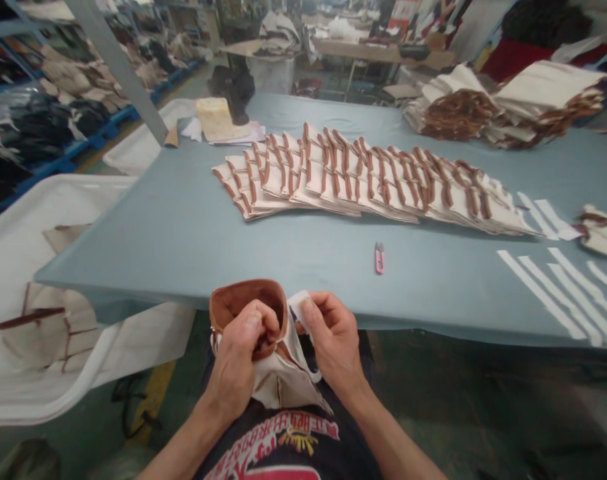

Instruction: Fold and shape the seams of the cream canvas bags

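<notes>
Over my lap, my left hand (238,357) grips a cream canvas piece (283,380) by its tan suede-lined opening (248,305), with the fingers curled into the fold. My right hand (336,340) pinches a white fabric edge (299,308) of the same piece between thumb and fingers. The two hands are close together, and part of the piece is hidden behind them. Beyond my hands, pink thread snips (380,258) lie on the blue-grey table (183,227), out of reach of my fingers.
A long fanned row of canvas pieces with brown trim (363,180) covers the table's middle. White strips (548,293) lie at right, bundled pieces (508,103) at the far right. A white plastic bin (48,280) with more pieces stands at left.
</notes>
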`<state>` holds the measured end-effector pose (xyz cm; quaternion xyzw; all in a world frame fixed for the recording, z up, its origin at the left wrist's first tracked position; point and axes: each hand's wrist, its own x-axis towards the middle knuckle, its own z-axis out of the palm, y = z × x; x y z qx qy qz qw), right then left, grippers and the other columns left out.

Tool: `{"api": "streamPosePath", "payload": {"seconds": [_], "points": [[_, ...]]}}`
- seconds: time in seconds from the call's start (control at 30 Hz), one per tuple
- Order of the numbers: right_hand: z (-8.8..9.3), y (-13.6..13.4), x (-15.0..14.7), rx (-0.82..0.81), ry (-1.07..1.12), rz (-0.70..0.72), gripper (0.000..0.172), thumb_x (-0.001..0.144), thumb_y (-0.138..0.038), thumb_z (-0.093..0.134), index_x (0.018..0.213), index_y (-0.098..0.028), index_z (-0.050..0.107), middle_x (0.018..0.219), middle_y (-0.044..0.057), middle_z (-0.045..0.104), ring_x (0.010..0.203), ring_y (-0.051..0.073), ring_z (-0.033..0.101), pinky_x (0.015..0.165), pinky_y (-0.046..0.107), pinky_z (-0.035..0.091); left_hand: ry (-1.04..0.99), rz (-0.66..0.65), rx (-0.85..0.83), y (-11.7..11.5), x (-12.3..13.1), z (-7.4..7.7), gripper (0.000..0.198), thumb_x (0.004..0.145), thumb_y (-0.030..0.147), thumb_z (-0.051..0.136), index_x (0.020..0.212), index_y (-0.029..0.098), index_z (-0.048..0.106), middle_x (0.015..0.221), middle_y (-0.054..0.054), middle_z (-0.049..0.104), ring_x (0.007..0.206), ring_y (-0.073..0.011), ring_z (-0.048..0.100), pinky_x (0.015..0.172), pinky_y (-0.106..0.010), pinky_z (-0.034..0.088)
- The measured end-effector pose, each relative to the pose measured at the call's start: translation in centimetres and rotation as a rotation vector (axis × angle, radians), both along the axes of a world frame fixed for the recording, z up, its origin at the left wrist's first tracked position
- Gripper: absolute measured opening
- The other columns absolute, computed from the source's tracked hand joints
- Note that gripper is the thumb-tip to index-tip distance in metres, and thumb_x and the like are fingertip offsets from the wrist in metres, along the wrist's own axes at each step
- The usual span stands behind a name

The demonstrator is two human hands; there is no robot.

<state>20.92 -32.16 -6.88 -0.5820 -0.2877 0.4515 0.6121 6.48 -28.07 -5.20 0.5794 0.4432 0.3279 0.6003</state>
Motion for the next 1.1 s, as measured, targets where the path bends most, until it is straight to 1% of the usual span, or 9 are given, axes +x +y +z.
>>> {"api": "streamPosePath", "payload": {"seconds": [0.13, 0.23, 0.37, 0.53, 0.67, 0.77, 0.9, 1.0, 1.1], "points": [[-3.2, -0.6, -1.0, -0.113, 0.127, 0.060, 0.051, 0.081, -0.067, 0.074, 0.083, -0.018, 0.064, 0.062, -0.005, 0.057, 0.050, 0.008, 0.046, 0.049, 0.022, 0.038, 0.189, -0.024, 0.214, 0.0, -1.6, -0.4, 0.051, 0.108, 0.045, 0.024, 0.066, 0.022, 0.042, 0.063, 0.003, 0.042, 0.059, -0.0145, 0.040, 0.059, -0.028, 0.035], [-5.0, -1.5, -2.2, -0.168, 0.203, 0.140, 0.056, 0.078, -0.072, 0.073, 0.082, -0.018, 0.060, 0.056, -0.007, 0.051, 0.042, 0.006, 0.036, 0.041, 0.020, 0.028, 0.226, -0.103, 0.210, -0.3, -3.1, -0.6, 0.040, 0.100, 0.044, 0.041, 0.066, 0.023, 0.042, 0.061, 0.005, 0.041, 0.055, -0.0130, 0.038, 0.053, -0.026, 0.033], [-6.1, -2.4, -3.4, -0.205, 0.244, 0.186, 0.056, 0.080, -0.072, 0.071, 0.082, -0.018, 0.058, 0.057, -0.007, 0.050, 0.042, 0.005, 0.034, 0.042, 0.020, 0.027, 0.337, -0.245, 0.214, -0.7, -4.6, -0.4, 0.021, 0.087, 0.030, 0.057, 0.070, 0.021, 0.050, 0.064, 0.005, 0.049, 0.056, -0.0119, 0.044, 0.052, -0.022, 0.035], [-6.4, -2.4, -2.9, -0.192, 0.190, 0.175, 0.052, 0.082, -0.069, 0.069, 0.081, -0.019, 0.060, 0.056, -0.007, 0.049, 0.044, 0.007, 0.034, 0.042, 0.021, 0.028, 0.491, -0.279, 0.243, -0.3, -6.0, 0.6, 0.026, 0.099, 0.031, 0.052, 0.086, 0.018, 0.070, 0.075, 0.000, 0.070, 0.068, -0.0148, 0.061, 0.066, -0.024, 0.045], [-4.2, -2.0, -0.7, -0.139, 0.070, 0.118, 0.039, 0.085, -0.056, 0.074, 0.080, -0.018, 0.067, 0.067, -0.002, 0.059, 0.058, 0.011, 0.047, 0.053, 0.022, 0.039, 0.443, -0.276, 0.167, 0.9, -5.7, 1.9, 0.033, 0.101, 0.037, 0.052, 0.090, 0.018, 0.076, 0.083, -0.002, 0.078, 0.076, -0.0175, 0.067, 0.071, -0.024, 0.048], [-0.7, -2.1, 0.9, -0.082, -0.090, 0.111, 0.030, 0.087, -0.046, 0.073, 0.077, -0.018, 0.070, 0.070, 0.000, 0.066, 0.064, 0.013, 0.055, 0.060, 0.022, 0.046, 0.315, -0.270, 0.027, 2.0, -4.7, 2.5, 0.036, 0.099, 0.044, 0.056, 0.086, 0.016, 0.077, 0.082, -0.003, 0.077, 0.075, -0.0175, 0.067, 0.070, -0.023, 0.050], [4.0, -2.7, 1.2, 0.012, -0.263, 0.161, 0.025, 0.090, -0.037, 0.069, 0.074, -0.018, 0.071, 0.064, 0.000, 0.069, 0.055, 0.012, 0.056, 0.051, 0.020, 0.044, 0.193, -0.255, -0.160, 3.1, -3.4, 3.1, 0.040, 0.090, 0.052, 0.066, 0.079, 0.015, 0.074, 0.069, -0.001, 0.068, 0.059, -0.0128, 0.056, 0.056, -0.020, 0.043], [5.2, -2.6, 0.3, 0.035, -0.294, 0.161, 0.023, 0.090, -0.034, 0.068, 0.074, -0.018, 0.071, 0.062, -0.001, 0.069, 0.050, 0.010, 0.054, 0.047, 0.018, 0.042, 0.169, -0.260, -0.229, 3.7, -2.7, 3.8, 0.042, 0.083, 0.055, 0.070, 0.072, 0.014, 0.071, 0.056, 0.003, 0.056, 0.049, -0.0093, 0.043, 0.048, -0.018, 0.033], [4.8, -2.2, -0.7, 0.012, -0.248, 0.157, 0.022, 0.091, -0.036, 0.068, 0.077, -0.018, 0.069, 0.064, -0.001, 0.070, 0.051, 0.010, 0.055, 0.048, 0.019, 0.044, 0.152, -0.268, -0.257, 3.9, -2.2, 4.6, 0.041, 0.080, 0.054, 0.069, 0.069, 0.014, 0.069, 0.055, 0.002, 0.055, 0.050, -0.0096, 0.043, 0.048, -0.019, 0.033]]}}
